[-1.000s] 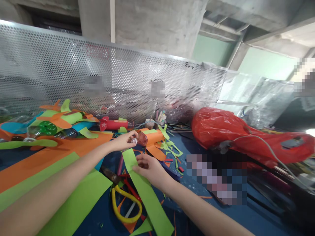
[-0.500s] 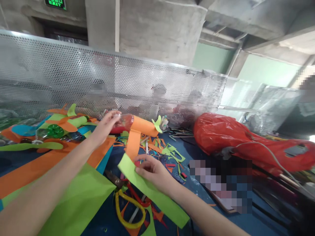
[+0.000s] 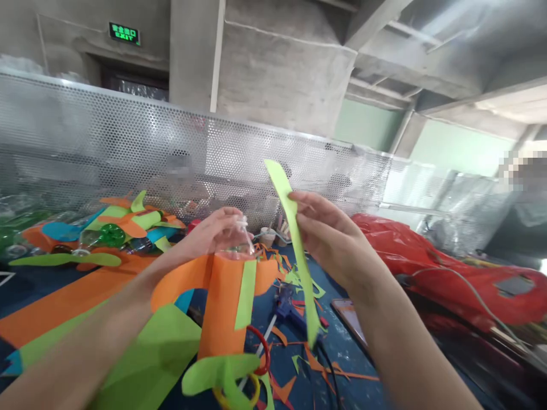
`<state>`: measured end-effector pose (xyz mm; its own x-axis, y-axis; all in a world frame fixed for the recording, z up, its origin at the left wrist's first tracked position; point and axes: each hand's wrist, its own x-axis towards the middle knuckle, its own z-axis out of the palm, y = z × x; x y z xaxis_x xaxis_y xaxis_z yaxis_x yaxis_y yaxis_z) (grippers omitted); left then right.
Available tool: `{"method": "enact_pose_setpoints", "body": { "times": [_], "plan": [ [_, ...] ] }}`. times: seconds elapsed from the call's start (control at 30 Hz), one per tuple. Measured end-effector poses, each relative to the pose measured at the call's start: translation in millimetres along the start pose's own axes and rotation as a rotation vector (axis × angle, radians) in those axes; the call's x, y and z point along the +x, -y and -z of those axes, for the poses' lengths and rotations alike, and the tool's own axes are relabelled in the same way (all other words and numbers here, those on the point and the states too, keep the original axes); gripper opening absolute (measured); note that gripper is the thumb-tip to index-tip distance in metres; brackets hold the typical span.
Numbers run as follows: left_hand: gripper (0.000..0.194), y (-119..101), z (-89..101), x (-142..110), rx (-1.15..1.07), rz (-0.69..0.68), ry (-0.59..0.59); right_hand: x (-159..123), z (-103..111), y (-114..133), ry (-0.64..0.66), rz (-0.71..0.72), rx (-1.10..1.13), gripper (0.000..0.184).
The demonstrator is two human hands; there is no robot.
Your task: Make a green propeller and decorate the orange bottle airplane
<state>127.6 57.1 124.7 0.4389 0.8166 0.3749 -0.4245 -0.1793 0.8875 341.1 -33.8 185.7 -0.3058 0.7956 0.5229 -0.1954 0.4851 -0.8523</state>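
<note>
My left hand [image 3: 213, 234] grips the clear neck end of a bottle plane [image 3: 224, 296] wrapped in orange paper, with orange wings, a green stripe and a green propeller at its near end. The plane hangs in the air, tail end toward me. My right hand [image 3: 331, 236] pinches a long green paper strip [image 3: 294, 245] that stands nearly upright just right of the plane.
Finished paper planes [image 3: 115, 222] lie at the far left by a perforated metal screen [image 3: 128, 148]. Green and orange sheets [image 3: 68, 302] cover the blue table at left. A glue gun [image 3: 284, 304], scissors and paper scraps lie below. A red plastic bag [image 3: 448, 273] fills the right.
My left hand lifted the bottle plane off the table and swung it toward me. My right hand raised the green strip from the table until it stands upright.
</note>
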Motion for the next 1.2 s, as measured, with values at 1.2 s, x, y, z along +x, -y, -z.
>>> {"method": "enact_pose_setpoints", "body": {
  "times": [1.2],
  "plan": [
    [0.035, -6, -8.0, -29, 0.279, 0.069, 0.395, 24, -23, 4, 0.326, 0.016, -0.844, 0.027]
  ]
}}
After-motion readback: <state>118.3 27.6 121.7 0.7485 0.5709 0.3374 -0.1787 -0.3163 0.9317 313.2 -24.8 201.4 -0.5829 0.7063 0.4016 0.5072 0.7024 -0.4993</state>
